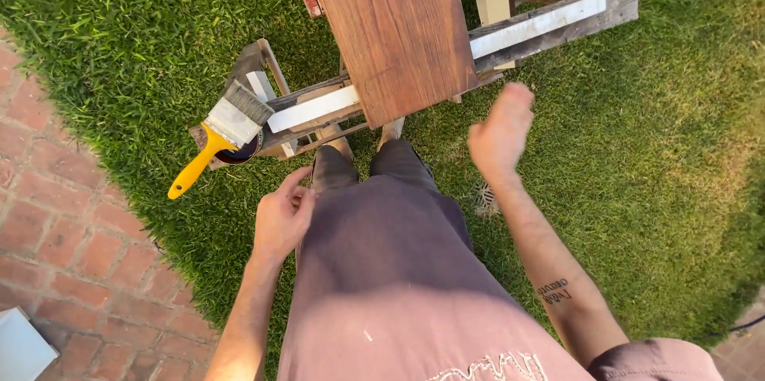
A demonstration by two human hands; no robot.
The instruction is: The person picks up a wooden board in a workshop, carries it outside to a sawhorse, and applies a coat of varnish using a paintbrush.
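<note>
Left hand (283, 217) loosely curled at thigh, nothing held. Right hand (500, 134) raised open, empty, near board (394, 26). Brush (219, 135) laid across can (239, 154), bristles kept off grass (653, 150).

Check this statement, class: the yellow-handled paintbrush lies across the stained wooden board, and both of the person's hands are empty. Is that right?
One detail is wrong. In the head view the paintbrush lies across a small dark can on the wooden frame, left of the stained board, not on it. The left hand and right hand are indeed empty.
</note>
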